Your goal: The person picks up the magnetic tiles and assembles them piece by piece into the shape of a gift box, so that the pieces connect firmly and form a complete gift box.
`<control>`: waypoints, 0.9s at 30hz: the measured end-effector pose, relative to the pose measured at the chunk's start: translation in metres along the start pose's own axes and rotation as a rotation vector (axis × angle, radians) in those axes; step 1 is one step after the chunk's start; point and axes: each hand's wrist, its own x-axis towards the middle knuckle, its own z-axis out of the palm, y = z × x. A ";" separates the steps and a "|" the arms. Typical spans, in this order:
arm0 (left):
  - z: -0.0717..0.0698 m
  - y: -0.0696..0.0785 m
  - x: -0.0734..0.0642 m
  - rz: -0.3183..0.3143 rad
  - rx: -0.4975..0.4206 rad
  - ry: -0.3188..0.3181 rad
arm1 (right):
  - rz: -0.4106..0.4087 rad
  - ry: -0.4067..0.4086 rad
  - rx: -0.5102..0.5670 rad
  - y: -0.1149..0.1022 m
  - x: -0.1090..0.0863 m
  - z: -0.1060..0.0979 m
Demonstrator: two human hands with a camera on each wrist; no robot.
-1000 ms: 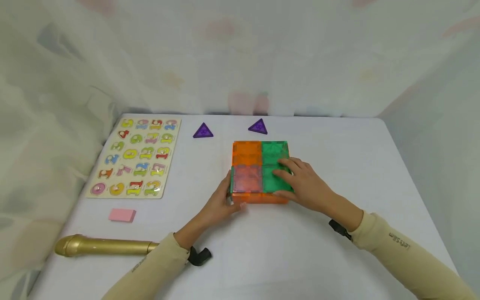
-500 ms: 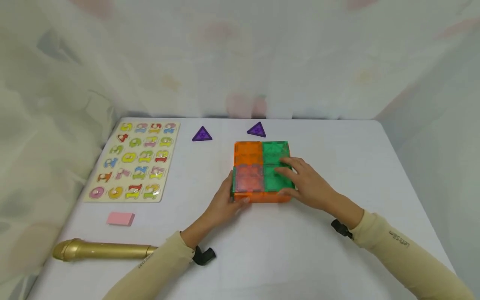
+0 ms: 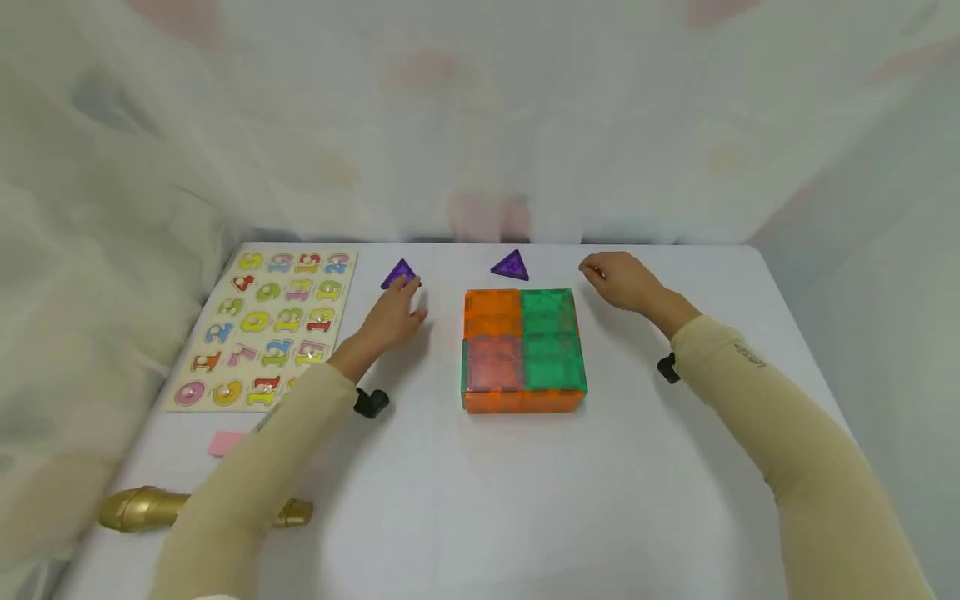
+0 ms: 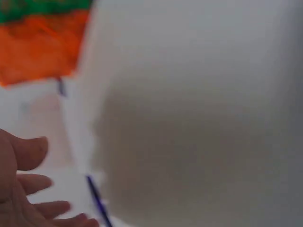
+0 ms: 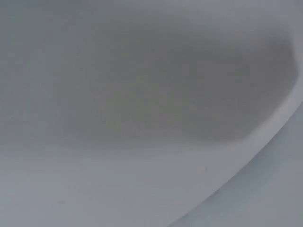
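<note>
In the head view my left hand point(image 3: 388, 322) is over the near edge of a purple triangular tile point(image 3: 397, 272), fingers extended; whether they touch it I cannot tell. Those fingers are spread and relaxed in the left wrist view, with a dark purple edge beside the fingertips. My right hand point(image 3: 624, 280) is in the air to the right of a second purple triangle point(image 3: 511, 266), its fingers loosely curled around nothing visible. Between the arms sits a low box of translucent magnetic tiles point(image 3: 553, 362), orange, green and pinkish on top with an orange front. The right wrist view holds only white surface and shadow.
On the left lies a number puzzle board point(image 3: 255, 321), partly behind the left sleeve. A pink block point(image 3: 223, 443) and a gold microphone point(image 3: 142, 508) lie nearer, both partly covered by that arm. Curtain-like cloth point(image 3: 465, 125) rises behind the white table point(image 3: 480, 500).
Both hands have let go of the tile box. The left has moved up and left to the left triangle; the right has moved up, beyond the box's right side.
</note>
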 end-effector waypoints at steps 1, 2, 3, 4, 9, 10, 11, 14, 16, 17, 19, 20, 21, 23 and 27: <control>0.003 -0.005 0.009 -0.024 0.023 -0.001 | -0.003 -0.056 -0.030 0.001 0.008 0.004; 0.007 -0.010 0.018 -0.035 0.060 -0.006 | -0.022 -0.104 -0.059 0.001 0.016 0.009; 0.012 -0.012 0.023 -0.054 0.088 -0.022 | -0.048 -0.144 -0.084 0.000 0.022 0.014; 0.016 -0.013 0.026 -0.067 0.108 -0.036 | -0.082 -0.172 -0.095 -0.002 0.028 0.020; 0.032 0.000 0.018 -0.056 0.141 -0.074 | -0.172 -0.303 -0.138 -0.002 0.039 0.042; 0.033 0.003 0.013 -0.043 0.143 -0.074 | -0.176 -0.324 -0.161 0.000 0.038 0.044; 0.034 0.006 0.008 -0.029 0.151 -0.076 | -0.171 -0.340 -0.190 0.003 0.036 0.044; 0.030 0.011 -0.010 0.011 0.190 -0.071 | -0.169 -0.341 -0.275 0.011 0.026 0.042; 0.025 0.013 -0.019 0.030 0.190 -0.049 | -0.159 -0.305 -0.275 0.016 0.020 0.038; 0.024 0.014 -0.023 0.040 0.183 -0.030 | -0.158 -0.288 -0.268 0.018 0.018 0.036; 0.023 0.015 -0.026 0.059 0.146 0.013 | -0.161 -0.253 -0.239 0.019 0.015 0.033; 0.024 0.015 -0.025 0.058 0.115 0.033 | -0.168 -0.239 -0.230 0.019 0.013 0.033; 0.025 0.016 -0.024 0.056 0.089 0.056 | -0.178 -0.229 -0.221 0.019 0.013 0.033; 0.027 0.012 -0.023 0.015 0.040 0.089 | -0.225 -0.233 -0.214 0.014 0.023 0.037; 0.029 0.005 -0.018 -0.103 0.005 0.100 | -0.269 -0.298 -0.276 0.005 0.040 0.043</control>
